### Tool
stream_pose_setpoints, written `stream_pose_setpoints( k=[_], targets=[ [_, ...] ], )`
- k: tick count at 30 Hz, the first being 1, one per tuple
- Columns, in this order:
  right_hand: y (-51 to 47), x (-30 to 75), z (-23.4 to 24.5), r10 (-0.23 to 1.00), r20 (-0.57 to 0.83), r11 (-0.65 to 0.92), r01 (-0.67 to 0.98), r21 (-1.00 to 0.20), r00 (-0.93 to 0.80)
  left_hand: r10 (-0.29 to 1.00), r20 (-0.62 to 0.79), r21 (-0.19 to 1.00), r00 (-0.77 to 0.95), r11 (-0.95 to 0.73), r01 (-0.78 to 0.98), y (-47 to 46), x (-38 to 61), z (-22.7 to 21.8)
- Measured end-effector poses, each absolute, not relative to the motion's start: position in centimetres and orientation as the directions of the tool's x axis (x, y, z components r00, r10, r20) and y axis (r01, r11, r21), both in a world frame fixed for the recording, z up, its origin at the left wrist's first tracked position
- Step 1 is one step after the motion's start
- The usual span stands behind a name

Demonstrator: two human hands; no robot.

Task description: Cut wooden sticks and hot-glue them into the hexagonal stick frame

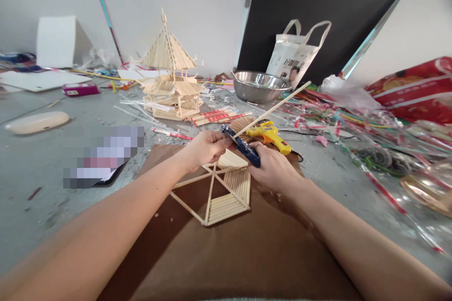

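Our left hand (211,146) and right hand (273,164) are bare, with slim fingers. Our left forearm (106,218) and right forearm (353,235) are bare too, each broadening evenly from a narrow wrist. One small dark spot (157,188) dots the left forearm.

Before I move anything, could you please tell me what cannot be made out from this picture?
All in the head view:
Phone: its screen is blurred into blocks.
Wooden stick: its lower end is hidden around the left hand and dark blue tool.
Stick frame: its far left part is covered by the left hand and forearm.
Red bag: cut off by the right edge.
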State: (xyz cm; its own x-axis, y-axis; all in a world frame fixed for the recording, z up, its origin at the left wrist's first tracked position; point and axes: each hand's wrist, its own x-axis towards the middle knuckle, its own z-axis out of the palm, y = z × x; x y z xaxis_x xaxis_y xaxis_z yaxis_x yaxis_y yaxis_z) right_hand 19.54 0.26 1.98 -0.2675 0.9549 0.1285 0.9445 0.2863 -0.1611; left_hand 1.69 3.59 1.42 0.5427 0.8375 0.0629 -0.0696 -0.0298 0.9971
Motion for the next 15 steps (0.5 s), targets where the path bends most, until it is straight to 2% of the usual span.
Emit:
stream_pose_setpoints(
  k=[15],
  targets=[
    [0.27, 19.38, 2.21, 0.967, 0.057, 0.256, 0.950, -0.180, -0.250, 0.889, -0.002, 0.995, 0.457, -0.041, 0.086, 3.40, 1.99, 1.32]
  ],
)
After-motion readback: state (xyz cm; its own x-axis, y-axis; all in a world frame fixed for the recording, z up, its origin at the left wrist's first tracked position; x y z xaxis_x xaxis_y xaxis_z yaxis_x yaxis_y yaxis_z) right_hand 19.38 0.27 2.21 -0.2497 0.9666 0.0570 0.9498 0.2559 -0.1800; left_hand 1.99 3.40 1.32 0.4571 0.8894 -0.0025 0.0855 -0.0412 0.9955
